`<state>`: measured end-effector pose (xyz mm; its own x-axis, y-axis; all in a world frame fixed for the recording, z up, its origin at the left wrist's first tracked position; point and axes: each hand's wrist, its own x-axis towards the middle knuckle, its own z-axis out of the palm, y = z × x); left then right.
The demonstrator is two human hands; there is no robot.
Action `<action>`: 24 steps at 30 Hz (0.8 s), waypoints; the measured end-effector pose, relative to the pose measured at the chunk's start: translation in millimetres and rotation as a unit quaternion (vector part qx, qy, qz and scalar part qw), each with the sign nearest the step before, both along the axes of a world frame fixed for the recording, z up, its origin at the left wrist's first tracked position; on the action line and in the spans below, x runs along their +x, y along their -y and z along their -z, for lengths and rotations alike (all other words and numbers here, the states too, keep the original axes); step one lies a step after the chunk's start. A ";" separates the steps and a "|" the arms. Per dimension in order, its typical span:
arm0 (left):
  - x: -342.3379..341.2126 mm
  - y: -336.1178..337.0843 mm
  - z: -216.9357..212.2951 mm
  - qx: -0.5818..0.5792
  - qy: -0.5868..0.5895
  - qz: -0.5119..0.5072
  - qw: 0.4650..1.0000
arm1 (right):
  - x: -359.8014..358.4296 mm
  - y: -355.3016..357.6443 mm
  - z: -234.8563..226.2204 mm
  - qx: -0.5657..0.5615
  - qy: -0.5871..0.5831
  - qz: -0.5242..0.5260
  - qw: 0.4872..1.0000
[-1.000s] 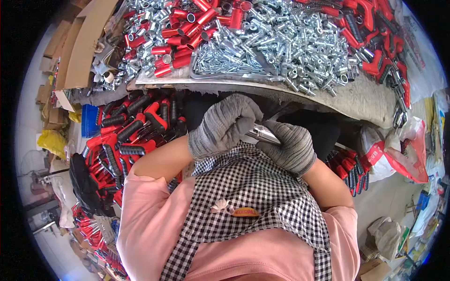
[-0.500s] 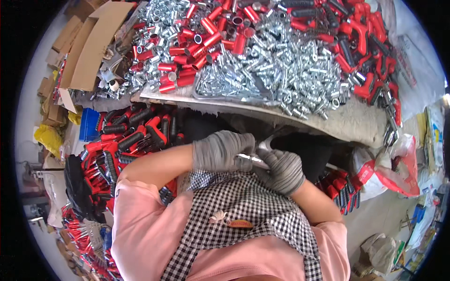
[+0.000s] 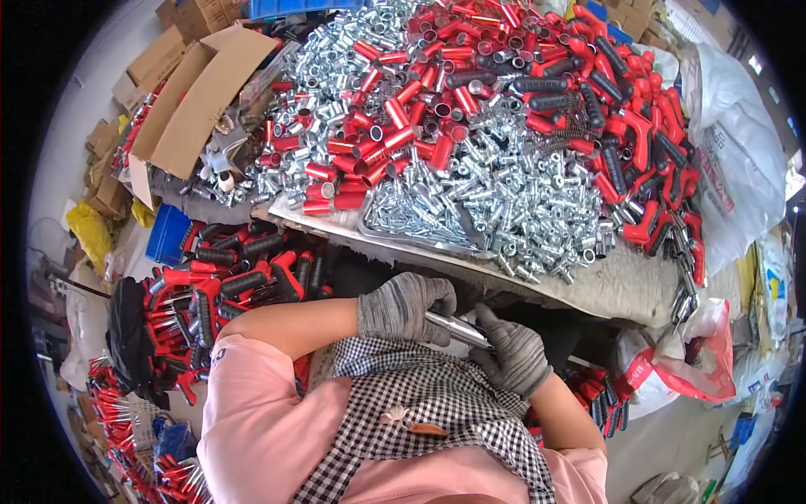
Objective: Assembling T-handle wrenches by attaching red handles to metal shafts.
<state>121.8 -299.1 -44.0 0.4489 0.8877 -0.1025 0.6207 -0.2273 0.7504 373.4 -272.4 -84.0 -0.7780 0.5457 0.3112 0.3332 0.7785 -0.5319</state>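
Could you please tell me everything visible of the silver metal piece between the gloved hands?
The shiny, elongated silver metal piece looks smooth, with bright and dark bands lengthwise. It slants down toward the picture's right. The left hand, gloved in grey knit, grips its left end; the similarly gloved right hand is at its right end.

Left hand (image 3: 409, 307) curled, right hand (image 3: 514, 354) loosely bent just beside it, forearms (image 3: 295, 326) angled inward

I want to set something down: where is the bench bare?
On the bench, the front-right strip is bare, between silver fittings, front edge and hanging metal parts. Farther back, red tubes and red-black handles crowd it.
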 end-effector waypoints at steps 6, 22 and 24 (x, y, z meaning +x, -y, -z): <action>-7.5 -48.6 5.2 -0.040 0.098 0.013 0.994 | 2.8 -2.2 -0.4 -0.128 0.064 0.015 0.990; -64.0 -144.3 -4.8 0.155 0.131 -0.320 0.925 | 11.7 6.5 26.6 -0.519 -0.328 0.052 0.787; -45.6 -109.0 -15.4 0.060 0.317 -0.239 0.916 | 7.4 4.0 16.3 -0.538 -0.355 0.048 0.764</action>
<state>76.1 -190.1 -28.6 -0.0571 0.9863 0.1549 0.1189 -0.1473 0.9819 380.8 -276.4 -100.3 -0.5624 0.8263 -0.0324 -0.3072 -0.2451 -0.9195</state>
